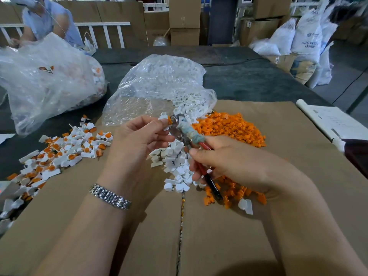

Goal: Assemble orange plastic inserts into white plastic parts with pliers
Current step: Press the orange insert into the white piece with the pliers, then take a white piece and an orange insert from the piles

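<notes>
Finished parts (59, 154) lie to your left, loose inserts (229, 126) to your right, a bag (159, 84) behind your hands.

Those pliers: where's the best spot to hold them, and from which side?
Grip the pliers by the red and black handles, from the near end, as the right hand does. The metal head points away toward the white part pinched by the left hand, so it must stay free.
</notes>
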